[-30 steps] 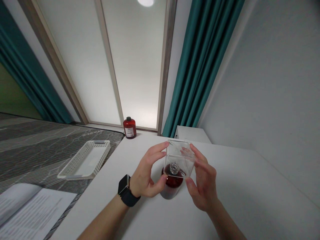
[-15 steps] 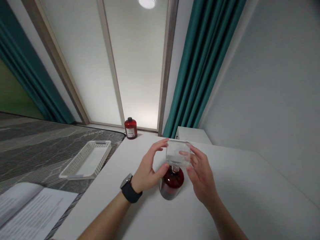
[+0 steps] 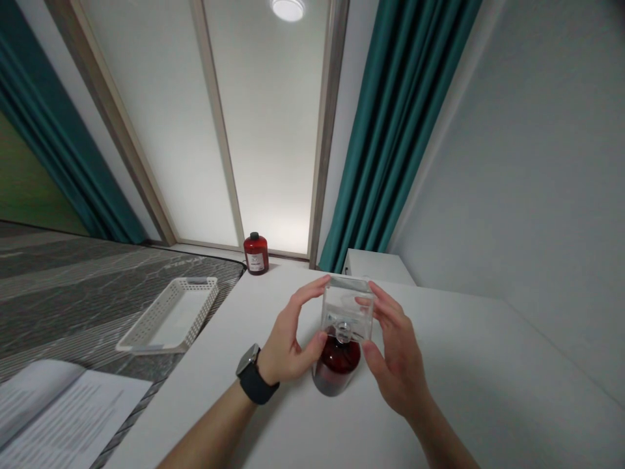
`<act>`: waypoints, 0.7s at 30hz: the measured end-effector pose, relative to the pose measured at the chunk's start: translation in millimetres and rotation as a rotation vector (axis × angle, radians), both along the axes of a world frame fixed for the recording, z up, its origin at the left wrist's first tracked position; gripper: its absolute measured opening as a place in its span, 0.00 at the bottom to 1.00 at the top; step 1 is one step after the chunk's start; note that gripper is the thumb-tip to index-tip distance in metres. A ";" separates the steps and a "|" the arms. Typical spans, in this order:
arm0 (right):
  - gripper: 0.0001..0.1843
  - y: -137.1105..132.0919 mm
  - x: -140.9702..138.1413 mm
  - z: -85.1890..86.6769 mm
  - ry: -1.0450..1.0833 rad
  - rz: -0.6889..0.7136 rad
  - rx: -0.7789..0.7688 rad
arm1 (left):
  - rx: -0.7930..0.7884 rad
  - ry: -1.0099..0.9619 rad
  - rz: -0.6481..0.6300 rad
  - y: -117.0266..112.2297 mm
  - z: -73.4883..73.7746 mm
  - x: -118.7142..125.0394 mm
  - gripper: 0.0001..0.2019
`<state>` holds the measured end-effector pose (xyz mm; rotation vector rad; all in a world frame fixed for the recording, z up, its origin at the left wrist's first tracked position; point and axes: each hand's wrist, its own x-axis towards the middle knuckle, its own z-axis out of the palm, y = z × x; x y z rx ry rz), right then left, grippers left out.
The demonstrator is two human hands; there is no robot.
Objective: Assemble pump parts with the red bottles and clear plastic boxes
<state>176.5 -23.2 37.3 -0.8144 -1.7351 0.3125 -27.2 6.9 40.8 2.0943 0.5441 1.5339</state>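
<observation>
A clear, square-sided plastic container (image 3: 346, 303) is held between both hands, just over a dark red bottle (image 3: 336, 365) standing on the white table. My left hand (image 3: 293, 348), with a black watch on its wrist, has its fingers and thumb along the container's left side. Along the opposite side are the fingers and thumb of my right hand (image 3: 395, 352). Some right fingertips show through the clear wall. The bottle's neck is seen through the container's lower part; whether the two touch I cannot tell.
Another red bottle (image 3: 256, 254) with a black cap and pale label stands at the table's far left corner. To the left, a white perforated basket (image 3: 200, 319) and an open book (image 3: 97, 404) lie on a grey patterned surface. A white cabinet (image 3: 378, 266) is behind the white table (image 3: 273, 423).
The clear container has come down a little and tilted, so more of its face shows and it overlaps the bottle's neck. Both hands keep hold of it.
</observation>
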 end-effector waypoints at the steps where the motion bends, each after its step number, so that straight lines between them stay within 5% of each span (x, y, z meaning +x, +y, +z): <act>1: 0.27 -0.5 -0.2 0.1 -0.002 -0.006 0.017 | 0.015 -0.001 0.001 -0.3 -0.8 -0.3 0.27; 12: 0.35 -3.7 -2.0 2.2 0.041 0.096 0.136 | 0.173 -0.032 0.019 -2.5 -3.6 0.8 0.32; 21: 0.32 -2.4 -8.0 -7.3 0.181 0.128 0.096 | 0.240 0.014 0.003 -1.6 8.9 2.8 0.30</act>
